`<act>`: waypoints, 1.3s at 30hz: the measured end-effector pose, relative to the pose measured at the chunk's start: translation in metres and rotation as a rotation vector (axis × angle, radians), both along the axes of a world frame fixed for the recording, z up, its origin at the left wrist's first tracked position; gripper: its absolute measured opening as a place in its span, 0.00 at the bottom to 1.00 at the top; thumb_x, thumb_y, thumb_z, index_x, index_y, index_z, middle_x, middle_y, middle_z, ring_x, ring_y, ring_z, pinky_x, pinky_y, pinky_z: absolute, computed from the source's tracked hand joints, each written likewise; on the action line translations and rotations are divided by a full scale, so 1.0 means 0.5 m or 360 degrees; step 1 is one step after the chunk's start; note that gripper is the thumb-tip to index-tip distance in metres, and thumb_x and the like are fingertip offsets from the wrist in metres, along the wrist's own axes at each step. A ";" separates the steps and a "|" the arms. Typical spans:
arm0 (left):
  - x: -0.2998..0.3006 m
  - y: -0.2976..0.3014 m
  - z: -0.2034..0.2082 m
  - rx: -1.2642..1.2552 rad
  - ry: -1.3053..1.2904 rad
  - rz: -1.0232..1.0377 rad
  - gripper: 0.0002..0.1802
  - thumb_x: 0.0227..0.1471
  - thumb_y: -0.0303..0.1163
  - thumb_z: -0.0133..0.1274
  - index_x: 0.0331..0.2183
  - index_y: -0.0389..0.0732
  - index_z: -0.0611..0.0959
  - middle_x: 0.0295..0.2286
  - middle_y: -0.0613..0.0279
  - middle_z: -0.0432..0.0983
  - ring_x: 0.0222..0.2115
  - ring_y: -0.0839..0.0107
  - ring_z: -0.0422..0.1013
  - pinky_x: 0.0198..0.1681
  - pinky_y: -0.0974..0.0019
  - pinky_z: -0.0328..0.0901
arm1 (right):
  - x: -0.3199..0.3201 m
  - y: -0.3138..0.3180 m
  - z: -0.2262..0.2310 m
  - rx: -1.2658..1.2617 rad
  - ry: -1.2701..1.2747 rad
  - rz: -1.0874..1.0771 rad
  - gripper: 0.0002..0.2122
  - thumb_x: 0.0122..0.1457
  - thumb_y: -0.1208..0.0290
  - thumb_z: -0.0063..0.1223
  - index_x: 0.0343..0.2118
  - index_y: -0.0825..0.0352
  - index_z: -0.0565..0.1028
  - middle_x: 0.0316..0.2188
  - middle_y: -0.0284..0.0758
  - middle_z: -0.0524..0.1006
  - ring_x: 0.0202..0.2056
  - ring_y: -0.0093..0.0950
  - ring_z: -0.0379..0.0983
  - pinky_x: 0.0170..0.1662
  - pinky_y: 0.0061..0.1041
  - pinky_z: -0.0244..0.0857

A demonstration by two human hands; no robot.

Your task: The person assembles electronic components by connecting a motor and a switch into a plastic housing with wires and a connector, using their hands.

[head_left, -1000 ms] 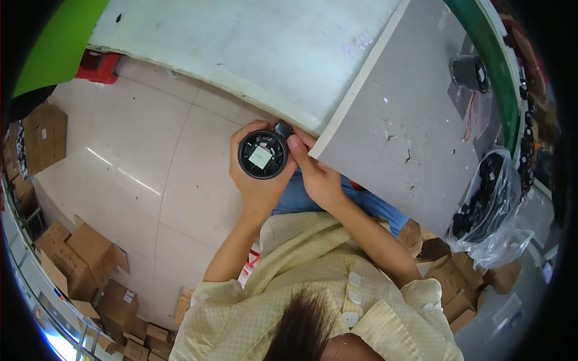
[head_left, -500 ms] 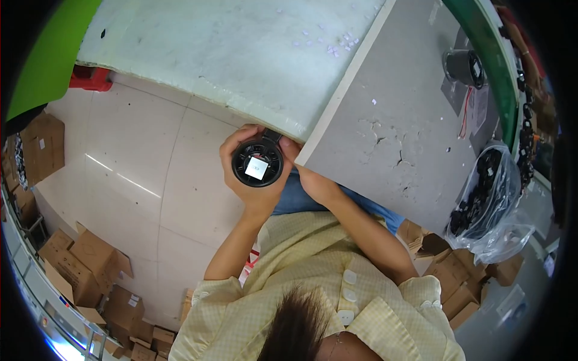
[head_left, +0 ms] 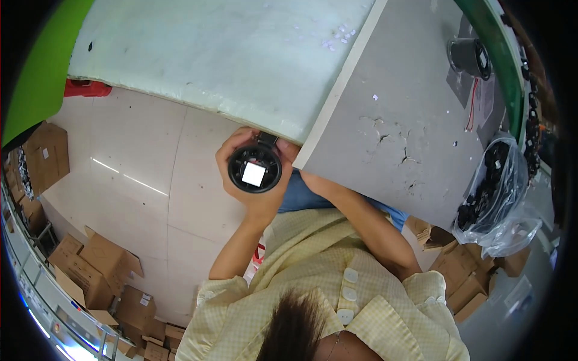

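My left hand is wrapped round a black round housing from below and the left. The housing has a thick ring-shaped rim, darker radial parts inside and a bright white square in its middle. A short black neck rises from its far side, close to the table edge. My right hand is beside the near corner of the grey tabletop, which hides most of it. Its fingers cannot be made out for certain, nor whether they grip the neck.
Ahead is a pale tabletop with small scraps. A cracked grey tabletop adjoins it, bearing a dark cup-shaped part and red wires. A clear bag of black parts is at the right. Cardboard boxes stand on the floor.
The housing has shifted slightly left and down in view, and its white square now looks brighter and straighter. My left hand keeps its hold. The whole view has moved a little.
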State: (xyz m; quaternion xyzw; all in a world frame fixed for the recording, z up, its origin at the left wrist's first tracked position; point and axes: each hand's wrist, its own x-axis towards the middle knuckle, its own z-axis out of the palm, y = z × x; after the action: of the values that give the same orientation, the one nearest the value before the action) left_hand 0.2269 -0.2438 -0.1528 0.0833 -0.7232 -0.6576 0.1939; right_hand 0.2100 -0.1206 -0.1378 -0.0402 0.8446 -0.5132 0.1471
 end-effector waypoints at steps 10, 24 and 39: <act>-0.003 0.024 0.013 -0.0017 -0.0123 0.0085 0.36 0.30 0.15 0.64 0.47 0.33 0.72 0.44 0.55 0.70 0.44 0.67 0.71 0.48 0.67 0.69 | -0.004 -0.008 0.010 -0.0387 -0.0093 -0.0411 0.15 0.60 0.59 0.63 0.40 0.68 0.80 0.34 0.35 0.81 0.35 0.26 0.76 0.38 0.30 0.70; -0.017 -0.004 0.024 -0.0212 -0.0026 -0.0058 0.34 0.34 0.17 0.68 0.46 0.34 0.71 0.43 0.52 0.70 0.42 0.67 0.71 0.47 0.67 0.67 | 0.000 -0.007 -0.008 -0.0537 -0.0091 -0.0409 0.16 0.59 0.59 0.64 0.42 0.67 0.81 0.37 0.36 0.81 0.38 0.26 0.76 0.41 0.29 0.71; -0.013 -0.001 0.009 -0.0328 -0.0104 0.0059 0.37 0.34 0.24 0.70 0.47 0.38 0.70 0.43 0.62 0.67 0.42 0.73 0.68 0.45 0.72 0.65 | 0.004 -0.010 -0.035 -0.0548 -0.0359 -0.0309 0.15 0.61 0.63 0.60 0.47 0.67 0.78 0.41 0.36 0.80 0.41 0.26 0.75 0.43 0.28 0.70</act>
State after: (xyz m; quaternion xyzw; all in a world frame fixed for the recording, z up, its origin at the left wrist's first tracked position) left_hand 0.2203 -0.2443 -0.1481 0.0976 -0.7912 -0.5730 0.1900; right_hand 0.2121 -0.1254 -0.1555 0.0744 0.7227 -0.6628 0.1814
